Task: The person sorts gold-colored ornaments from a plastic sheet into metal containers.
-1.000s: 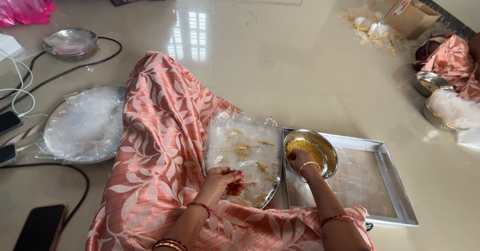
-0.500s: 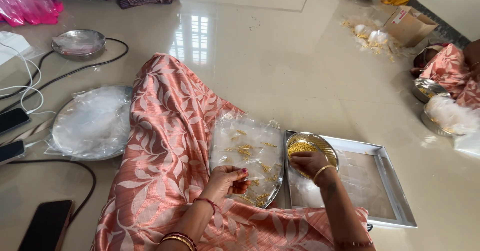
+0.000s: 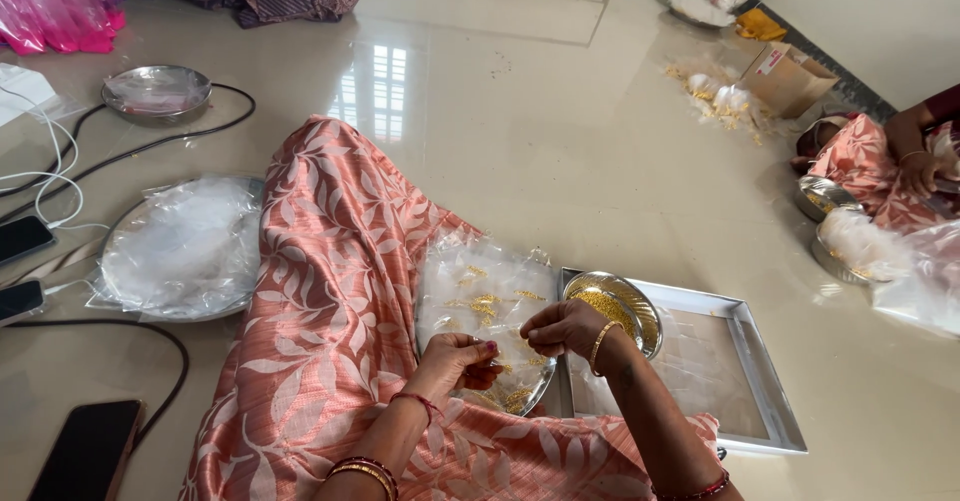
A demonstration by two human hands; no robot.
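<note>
Since the earlier pictures the view has tipped up and shifted, so more of the far floor shows. The right hand (image 3: 562,329) has come off the bowl of yellow grains (image 3: 618,306), where it was dipping a second ago, and now sits pinched beside the left hand (image 3: 455,359) over the plate (image 3: 487,306).

At the far left, two phones (image 3: 22,239) and a third dark phone (image 3: 85,453) lie on the floor with cables (image 3: 150,146); the lower ones are cut off by the edge. A round tray piled with clear plastic bags (image 3: 185,246) sits beside the patterned pink cloth (image 3: 330,291) over the person's legs.

The left hand is curled, fingertips closed narrowly on something small; whether it is a bag or grains I cannot tell. The plate, covered with clear bags and scattered yellow bits, rests on the cloth just in front of both hands. The right hand's fingers are pinched tight, and what they hold is too small to make out. The bowl stands in the corner of a flat metal tray (image 3: 760,381), touching the plate's edge.

At the far right another person's hand (image 3: 918,171) and bowls are partly cut off.
</note>
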